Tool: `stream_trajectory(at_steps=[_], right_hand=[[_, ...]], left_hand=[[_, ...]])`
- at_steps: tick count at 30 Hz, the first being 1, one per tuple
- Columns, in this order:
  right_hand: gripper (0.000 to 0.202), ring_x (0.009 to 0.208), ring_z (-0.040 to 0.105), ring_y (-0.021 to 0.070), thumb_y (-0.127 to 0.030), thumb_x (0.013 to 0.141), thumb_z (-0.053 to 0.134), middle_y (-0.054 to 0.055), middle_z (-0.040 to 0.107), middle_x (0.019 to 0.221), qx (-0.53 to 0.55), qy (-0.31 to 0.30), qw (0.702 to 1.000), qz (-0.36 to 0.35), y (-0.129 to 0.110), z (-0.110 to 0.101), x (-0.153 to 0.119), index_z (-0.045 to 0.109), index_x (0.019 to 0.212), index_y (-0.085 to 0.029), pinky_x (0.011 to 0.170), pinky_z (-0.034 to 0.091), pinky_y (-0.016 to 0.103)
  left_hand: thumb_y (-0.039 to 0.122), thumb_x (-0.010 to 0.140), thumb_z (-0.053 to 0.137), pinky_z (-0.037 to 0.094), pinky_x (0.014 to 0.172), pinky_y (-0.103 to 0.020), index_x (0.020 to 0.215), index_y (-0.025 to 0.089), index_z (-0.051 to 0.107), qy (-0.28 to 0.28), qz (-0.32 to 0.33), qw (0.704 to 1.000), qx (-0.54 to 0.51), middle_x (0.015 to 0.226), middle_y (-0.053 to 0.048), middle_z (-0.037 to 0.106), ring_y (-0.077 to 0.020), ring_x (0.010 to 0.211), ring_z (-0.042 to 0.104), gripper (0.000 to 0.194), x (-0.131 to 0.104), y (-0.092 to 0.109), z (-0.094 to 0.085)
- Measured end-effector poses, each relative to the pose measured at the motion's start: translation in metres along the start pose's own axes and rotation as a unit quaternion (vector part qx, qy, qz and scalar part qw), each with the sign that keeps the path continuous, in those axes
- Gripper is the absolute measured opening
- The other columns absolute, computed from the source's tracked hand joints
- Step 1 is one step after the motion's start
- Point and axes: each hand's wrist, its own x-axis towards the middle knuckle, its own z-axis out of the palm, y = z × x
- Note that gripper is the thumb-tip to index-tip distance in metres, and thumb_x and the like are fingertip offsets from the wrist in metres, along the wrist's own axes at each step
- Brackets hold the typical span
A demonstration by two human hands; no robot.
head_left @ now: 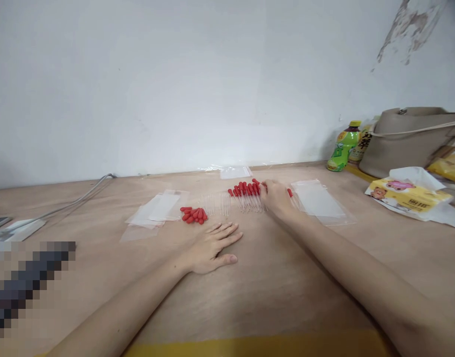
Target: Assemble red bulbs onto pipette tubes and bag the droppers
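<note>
Left hand flat, fingers spread, perhaps for steadiness — right hand at droppers seemingly rowed for order — can't tell if it pinches one

Droppers lay in a tight row abt mid-view, w/ red bulbs at far end & thin clear stems pointing nearward; one bulb toward R end slanted & sat a bit farther back than the rest, R end partly hidden. Another dropper showed farther R, red bulb at far end, stem slanting nearward & R. Bare clear tubes lay L of row, approx parallel, hard to count. Loose red bulbs sat heaped just L of those, pointing various ways
</note>
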Motion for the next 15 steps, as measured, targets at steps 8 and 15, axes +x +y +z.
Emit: stream_trajectory(at_steps=[8, 15], right_hand=[[0.027, 0.08, 0.057, 0.0215, -0.018, 0.083, 0.034, 0.012, 0.06, 0.097, -0.056, -0.04, 0.997, -0.021, -0.023, 0.012, -0.004, 0.057, 0.096, -0.014, 0.066, 0.035, 0.03], [0.024, 0.078, 0.059, 0.0222, -0.019, 0.079, 0.038, 0.013, 0.064, 0.082, -0.045, -0.082, 0.995, 0.029, -0.031, 0.015, -0.002, 0.061, 0.086, -0.013, 0.07, 0.033, 0.032]], left_hand=[[0.053, 0.086, 0.032, 0.011, 0.106, -0.044, 0.137, 0.031, 0.017, -0.026, 0.001, 1.0, 0.017, 0.144, -0.001, 0.013, -0.0243, 0.132, 0.012, 0.058, -0.001, 0.0, -0.001], [0.054, 0.085, 0.03, 0.01, 0.107, -0.043, 0.137, 0.03, 0.015, -0.032, -0.002, 0.999, 0.024, 0.144, -0.001, 0.011, -0.0233, 0.132, 0.01, 0.059, -0.001, -0.001, 0.0]])
